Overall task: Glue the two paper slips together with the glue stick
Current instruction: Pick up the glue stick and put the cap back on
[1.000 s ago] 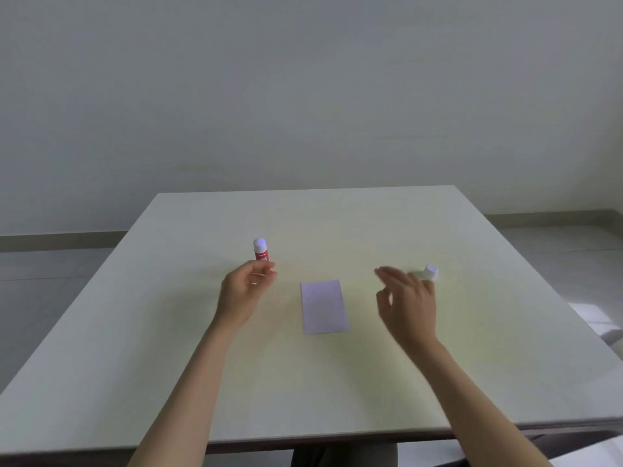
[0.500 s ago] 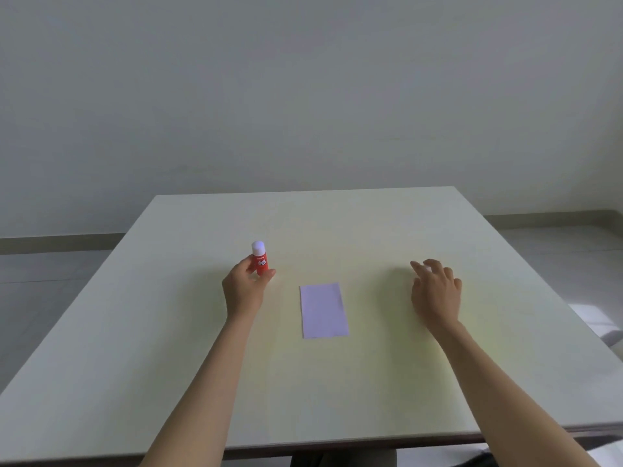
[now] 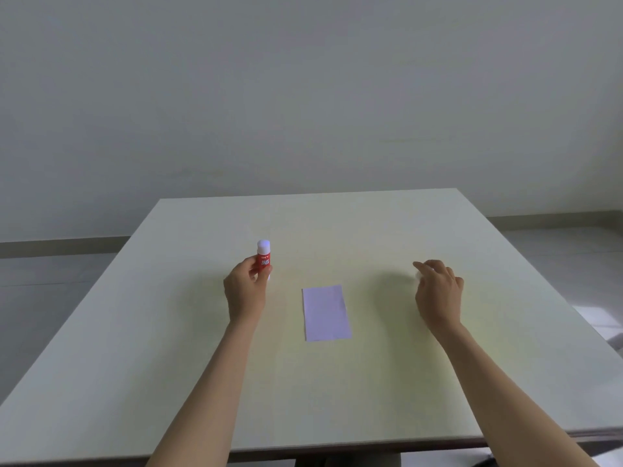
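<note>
I am holding the glue stick [image 3: 263, 257] upright in my left hand [image 3: 245, 291], and its red body is carrying the only writing here. White letters are sitting on the red label just above my fingers, in two short lines that seem to read "GLUE STICK", though they are too small and soft for me to be sure. A smaller white mark is sitting above those lines, just under the white cap, and I am not managing to read it. The paper [image 3: 325, 312] lying to the right of the glue stick is showing no print at all.
</note>
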Available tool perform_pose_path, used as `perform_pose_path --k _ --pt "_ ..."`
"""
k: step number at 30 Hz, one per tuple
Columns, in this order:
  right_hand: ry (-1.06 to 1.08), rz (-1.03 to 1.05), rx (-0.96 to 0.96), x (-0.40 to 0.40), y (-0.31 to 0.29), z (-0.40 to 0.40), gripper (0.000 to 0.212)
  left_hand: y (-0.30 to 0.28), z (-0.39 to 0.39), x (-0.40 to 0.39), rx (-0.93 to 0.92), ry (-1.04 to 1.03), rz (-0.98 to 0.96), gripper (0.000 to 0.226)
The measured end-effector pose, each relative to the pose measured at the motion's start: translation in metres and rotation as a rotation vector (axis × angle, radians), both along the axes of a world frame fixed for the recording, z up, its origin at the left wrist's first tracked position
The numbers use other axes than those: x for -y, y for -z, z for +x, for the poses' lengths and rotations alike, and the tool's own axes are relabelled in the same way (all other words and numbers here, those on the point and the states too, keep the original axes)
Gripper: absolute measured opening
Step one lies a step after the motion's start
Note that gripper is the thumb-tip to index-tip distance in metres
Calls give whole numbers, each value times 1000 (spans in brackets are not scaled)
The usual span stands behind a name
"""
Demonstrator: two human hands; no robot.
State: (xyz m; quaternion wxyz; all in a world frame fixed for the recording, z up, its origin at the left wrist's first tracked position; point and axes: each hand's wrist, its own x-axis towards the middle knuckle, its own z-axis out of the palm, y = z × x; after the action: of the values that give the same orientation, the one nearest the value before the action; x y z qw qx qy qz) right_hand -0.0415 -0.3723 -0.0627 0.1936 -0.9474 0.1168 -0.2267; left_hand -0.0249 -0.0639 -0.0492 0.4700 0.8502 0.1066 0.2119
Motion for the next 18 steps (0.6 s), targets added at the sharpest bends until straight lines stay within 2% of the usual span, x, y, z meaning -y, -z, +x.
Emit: perform_pose_path --k 3,6,10,12,18 --pt "-102 126 133 -18 -19 2 39 -13 -2 1 78 77 75 16" --pt "-223 343 248 -43 -46 3 29 -26 -5 9 151 161 186 19" --pt "-425 550 280 -77 -77 -2 22 -41 -10 19 208 214 294 20" --pt "-504 590 276 -89 -88 -6 21 -47 -13 23 234 236 338 20" --pt "-594 539 261 -106 -96 -15 23 -55 -20 32 281 275 365 27"
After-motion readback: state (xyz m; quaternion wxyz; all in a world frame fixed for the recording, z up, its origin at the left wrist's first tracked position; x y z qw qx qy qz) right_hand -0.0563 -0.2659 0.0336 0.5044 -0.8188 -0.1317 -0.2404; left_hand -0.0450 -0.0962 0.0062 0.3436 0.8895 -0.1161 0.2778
